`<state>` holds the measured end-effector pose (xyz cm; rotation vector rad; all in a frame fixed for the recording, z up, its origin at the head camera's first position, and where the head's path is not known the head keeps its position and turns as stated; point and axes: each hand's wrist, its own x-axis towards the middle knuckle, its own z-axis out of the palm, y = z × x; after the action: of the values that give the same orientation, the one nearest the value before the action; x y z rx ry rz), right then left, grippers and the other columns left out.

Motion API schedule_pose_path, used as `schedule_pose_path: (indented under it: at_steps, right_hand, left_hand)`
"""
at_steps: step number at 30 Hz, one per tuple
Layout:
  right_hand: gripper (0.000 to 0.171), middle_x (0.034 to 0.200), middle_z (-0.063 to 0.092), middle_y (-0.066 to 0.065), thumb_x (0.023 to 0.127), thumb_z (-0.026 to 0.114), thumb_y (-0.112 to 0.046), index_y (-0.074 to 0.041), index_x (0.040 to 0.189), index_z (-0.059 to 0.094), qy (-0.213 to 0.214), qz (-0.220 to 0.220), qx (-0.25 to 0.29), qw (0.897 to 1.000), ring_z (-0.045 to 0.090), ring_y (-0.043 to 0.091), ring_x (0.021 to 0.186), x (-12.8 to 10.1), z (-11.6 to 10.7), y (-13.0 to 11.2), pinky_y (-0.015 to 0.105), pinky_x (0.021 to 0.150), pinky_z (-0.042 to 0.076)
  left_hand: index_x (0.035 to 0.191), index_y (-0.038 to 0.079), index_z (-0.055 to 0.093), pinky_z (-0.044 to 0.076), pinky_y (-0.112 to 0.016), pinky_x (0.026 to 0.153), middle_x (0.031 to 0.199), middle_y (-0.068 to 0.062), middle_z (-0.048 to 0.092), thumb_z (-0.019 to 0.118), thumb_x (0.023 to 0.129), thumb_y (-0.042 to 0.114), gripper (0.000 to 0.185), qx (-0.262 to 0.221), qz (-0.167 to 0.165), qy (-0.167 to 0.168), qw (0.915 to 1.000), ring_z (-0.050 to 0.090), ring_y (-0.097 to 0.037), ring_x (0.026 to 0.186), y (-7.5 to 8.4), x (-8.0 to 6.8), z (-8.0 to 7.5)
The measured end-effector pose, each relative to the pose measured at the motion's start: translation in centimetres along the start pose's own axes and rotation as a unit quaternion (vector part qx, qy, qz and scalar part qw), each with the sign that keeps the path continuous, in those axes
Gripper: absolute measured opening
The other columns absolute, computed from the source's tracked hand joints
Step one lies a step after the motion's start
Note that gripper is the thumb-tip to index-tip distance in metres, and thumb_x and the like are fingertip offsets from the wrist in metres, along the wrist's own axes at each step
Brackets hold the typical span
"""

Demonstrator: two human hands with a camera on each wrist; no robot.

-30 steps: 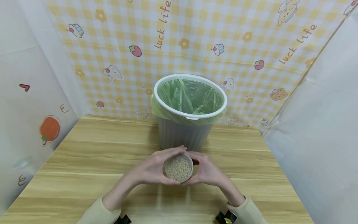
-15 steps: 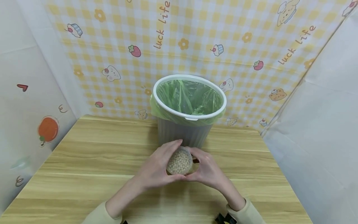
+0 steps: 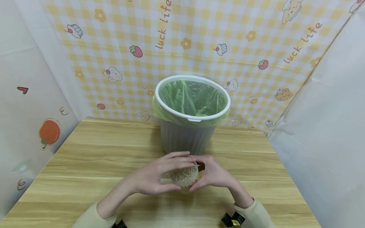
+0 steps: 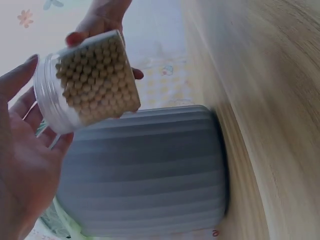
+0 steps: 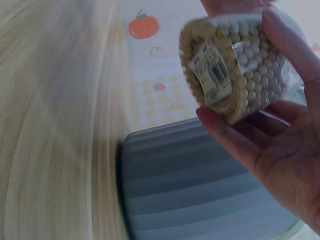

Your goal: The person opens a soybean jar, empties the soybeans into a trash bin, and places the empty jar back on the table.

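Note:
A clear plastic jar point(image 3: 184, 176) packed with small round beige balls is held above the table, in front of the bin. My right hand point(image 3: 212, 174) grips the jar's body, thumb on the near side and fingers on the far side. My left hand point(image 3: 152, 177) arches round the ridged clear top end, its fingers reaching across the upper face and its thumb at the near edge. In the left wrist view, the jar point(image 4: 97, 82) lies tilted, with fingertips right at its clear rim. The right wrist view shows the jar's base point(image 5: 212, 72) with a barcode label.
A grey bin point(image 3: 186, 137) with a white rim and green liner bag stands just beyond the hands on the wooden table point(image 3: 99, 152). Behind it hangs a yellow checked cloth point(image 3: 185, 60). White sheets point(image 3: 328, 110) flank both sides.
The left hand first turns up and round the jar's top, then swings back down to the left with its fingers spread over the upper face. The right hand keeps its grip; the jar shifts slightly.

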<state>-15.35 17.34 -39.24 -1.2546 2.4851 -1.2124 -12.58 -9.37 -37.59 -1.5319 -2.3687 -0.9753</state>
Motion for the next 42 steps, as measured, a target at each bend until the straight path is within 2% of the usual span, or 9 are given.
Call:
schedule_pose_path:
  at_steps: [4,11,14,17,20,24,30,35,42]
  right_hand:
    - [0.086,0.132,0.071,0.006,0.065,0.099,-0.031,-0.009,0.139,0.061,-0.029,0.003,0.016,0.999,0.071,0.008,0.108,0.0,-0.4,0.2,0.027,0.087,0.062]
    - [0.09,0.135,0.07,0.006,0.065,0.098,-0.03,-0.011,0.143,0.058,-0.035,0.019,0.025,0.999,0.069,0.013,0.115,-0.2,-0.7,0.3,0.028,0.088,0.062]
    - [0.092,0.137,0.069,0.006,0.064,0.099,-0.031,-0.011,0.144,0.058,-0.041,0.021,0.017,0.999,0.068,0.013,0.117,-0.3,-0.8,0.5,0.026,0.089,0.061]
    - [0.09,0.135,0.07,0.005,0.064,0.099,-0.032,-0.012,0.143,0.059,-0.053,0.019,0.013,0.998,0.068,0.011,0.115,-0.4,-1.0,0.5,0.025,0.087,0.061]
    - [0.084,0.13,0.072,0.003,0.065,0.098,-0.033,-0.012,0.138,0.062,-0.061,0.014,0.008,0.998,0.069,0.009,0.111,-0.5,-1.0,0.5,0.025,0.085,0.061]
    - [0.077,0.123,0.074,0.002,0.065,0.098,-0.036,-0.011,0.13,0.065,-0.057,0.0,-0.017,0.998,0.069,0.007,0.106,-0.6,-1.0,0.2,0.024,0.085,0.061]
    - [0.082,0.126,0.074,0.0,0.063,0.097,-0.045,-0.014,0.132,0.065,-0.033,-0.014,-0.068,0.997,0.069,0.008,0.108,-0.5,-0.6,-0.1,0.024,0.085,0.06]
    - [0.087,0.13,0.072,0.0,0.063,0.096,-0.049,-0.015,0.136,0.063,-0.008,-0.022,-0.094,0.995,0.07,0.012,0.111,-0.3,-0.2,-0.5,0.025,0.086,0.061]
    - [0.089,0.127,0.072,-0.003,0.063,0.097,-0.042,-0.016,0.14,0.06,0.029,-0.001,-0.105,0.994,0.069,0.012,0.111,-0.2,0.4,-0.7,0.032,0.092,0.061]
  left_hand:
    - [0.152,0.022,0.049,0.046,-0.046,0.117,0.158,0.006,0.05,0.076,0.092,0.033,0.067,0.022,0.004,-0.004,0.9997,0.041,-0.021,0.15,-0.1,-0.3,-0.1]
    - [0.147,0.016,0.056,0.051,-0.039,0.111,0.158,-0.003,0.05,0.083,0.085,0.022,0.068,0.006,-0.014,0.011,0.9998,0.048,-0.019,0.141,-0.6,-0.9,-0.5]
    - [0.146,0.015,0.057,0.053,-0.036,0.109,0.156,-0.002,0.053,0.084,0.082,0.02,0.07,0.003,-0.015,0.013,0.9998,0.051,-0.016,0.137,-0.9,-0.9,-0.6]
    - [0.148,0.017,0.055,0.053,-0.035,0.108,0.155,0.001,0.054,0.086,0.078,0.025,0.077,-0.004,-0.01,0.012,0.9999,0.05,-0.014,0.135,-1.1,-0.6,-0.4]
    - [0.151,0.017,0.051,0.05,-0.036,0.112,0.157,0.001,0.051,0.086,0.079,0.036,0.082,0.001,0.007,0.007,1.0,0.047,-0.014,0.139,-1.0,-0.1,0.2]
    - [0.153,0.014,0.048,0.046,-0.039,0.116,0.16,-0.002,0.047,0.08,0.085,0.047,0.082,0.039,0.042,0.011,0.9983,0.043,-0.019,0.145,-0.6,0.6,1.3]
    - [0.151,0.016,0.05,0.049,-0.04,0.113,0.155,-0.001,0.05,0.076,0.089,0.051,0.075,0.095,0.054,0.043,0.9931,0.045,-0.019,0.142,-0.2,0.8,2.3]
    - [0.15,0.016,0.051,0.051,-0.04,0.109,0.146,-0.002,0.055,0.076,0.087,0.054,0.077,0.145,0.032,0.078,0.9859,0.052,-0.018,0.133,-0.1,0.8,2.7]
    - [0.139,0.014,0.061,0.057,-0.034,0.098,0.128,-0.003,0.063,0.073,0.085,0.062,0.073,0.227,-0.061,0.127,0.9636,0.059,-0.018,0.117,0.6,1.3,3.1]
